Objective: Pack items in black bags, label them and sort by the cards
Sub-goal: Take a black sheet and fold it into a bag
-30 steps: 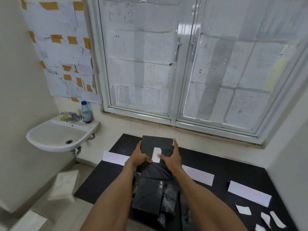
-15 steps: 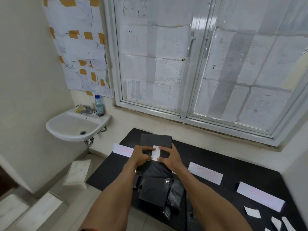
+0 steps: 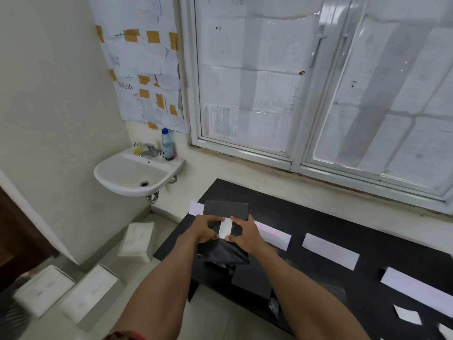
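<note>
Both hands have carried the black bag (image 3: 225, 209) leftward along the table (image 3: 318, 217), so it now overlaps the leftmost card (image 3: 196, 207) at the sink-side end. There the left hand (image 3: 203, 231) and right hand (image 3: 245, 233) each grip it, thumb and forefinger pressed at either edge of its white label (image 3: 225, 228).
</note>
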### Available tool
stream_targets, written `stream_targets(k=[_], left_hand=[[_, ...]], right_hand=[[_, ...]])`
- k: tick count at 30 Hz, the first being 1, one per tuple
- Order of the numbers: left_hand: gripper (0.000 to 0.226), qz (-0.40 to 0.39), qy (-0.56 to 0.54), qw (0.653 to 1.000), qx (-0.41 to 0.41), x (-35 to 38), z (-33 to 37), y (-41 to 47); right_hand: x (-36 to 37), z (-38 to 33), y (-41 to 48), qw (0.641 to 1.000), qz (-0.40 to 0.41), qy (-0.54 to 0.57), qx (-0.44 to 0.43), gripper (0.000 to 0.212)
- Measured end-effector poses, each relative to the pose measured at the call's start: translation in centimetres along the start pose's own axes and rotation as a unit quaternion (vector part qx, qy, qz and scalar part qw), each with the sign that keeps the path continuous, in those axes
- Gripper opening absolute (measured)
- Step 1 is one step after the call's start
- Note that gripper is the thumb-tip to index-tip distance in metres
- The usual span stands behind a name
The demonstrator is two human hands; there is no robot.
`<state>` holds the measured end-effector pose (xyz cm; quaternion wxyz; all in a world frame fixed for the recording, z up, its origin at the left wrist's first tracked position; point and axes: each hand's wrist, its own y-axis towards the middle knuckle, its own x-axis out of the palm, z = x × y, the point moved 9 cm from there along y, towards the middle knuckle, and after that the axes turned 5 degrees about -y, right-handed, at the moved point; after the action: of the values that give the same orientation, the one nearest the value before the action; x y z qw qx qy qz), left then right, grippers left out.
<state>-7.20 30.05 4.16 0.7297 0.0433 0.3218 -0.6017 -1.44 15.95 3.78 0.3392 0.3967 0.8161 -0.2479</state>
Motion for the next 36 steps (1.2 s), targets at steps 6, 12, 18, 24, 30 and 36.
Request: stream_targets(k=[6, 12, 18, 24, 30, 36], left_hand=[[0.064, -0.031, 0.047, 0.998, -0.041, -4.5, -6.7, 4.1], [0.066, -0.072, 0.104, 0.99, -0.068, -7.8, -14.2, 10.2], [0.065, -0.103, 0.123, 0.984, -0.073, -8.1, -19.4, 15.6], [0.064, -0.095, 0.116, 0.987, -0.062, -6.4, -22.5, 19.0], [0.062, -0.086, 0.146, 0.983, -0.069, -5.1, -22.7, 19.8], [0.055, -0.095, 0.19, 0.975, -0.057, -3.1, -18.4, 20.2]], right_hand=[[7.9, -2.2, 4.5, 0.998, -0.023, 0.023, 0.047, 0.075], [16.3, -2.9, 10.1, 0.987, -0.051, 0.064, 0.138, 0.07], [21.6, -1.3, 14.5, 0.972, -0.058, 0.08, 0.211, 0.067], [23.4, 0.6, 16.5, 0.963, -0.048, 0.096, 0.248, 0.062], [23.0, 0.2, 16.7, 0.959, -0.009, 0.123, 0.255, 0.05], [18.5, 0.2, 15.9, 0.957, 0.05, 0.144, 0.246, 0.044]])
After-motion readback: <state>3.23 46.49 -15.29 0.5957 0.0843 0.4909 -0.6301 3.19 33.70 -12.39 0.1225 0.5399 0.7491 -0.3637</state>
